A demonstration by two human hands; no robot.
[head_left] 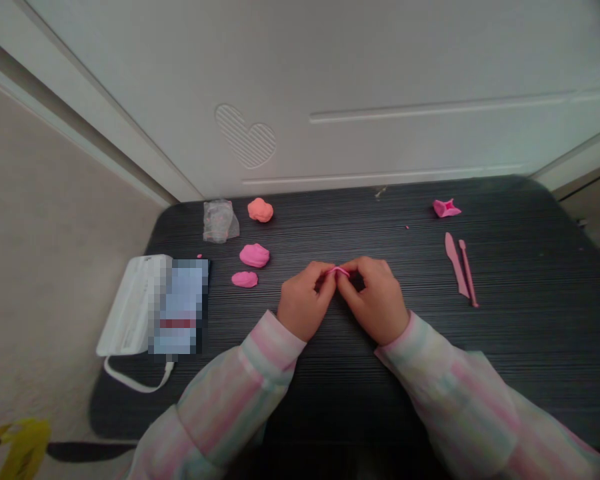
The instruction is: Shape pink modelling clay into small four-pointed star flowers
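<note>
Between the fingertips of both hands is a small, thin piece of pink modelling clay, mostly hidden by the fingers. My left hand pinches its left end, thumb against forefinger. From the other side my right hand pinches it the same way, and the fingertips of the two hands almost meet. Left of my left hand lie two pink clay lumps, a larger one and a flatter one. Behind them sits an orange clay lump.
At the right lie a pink plastic knife and a thin pink rod tool, with a shaped pink clay piece behind. A clear plastic bag, a white power bank and a cabled phone occupy the dark table's left side.
</note>
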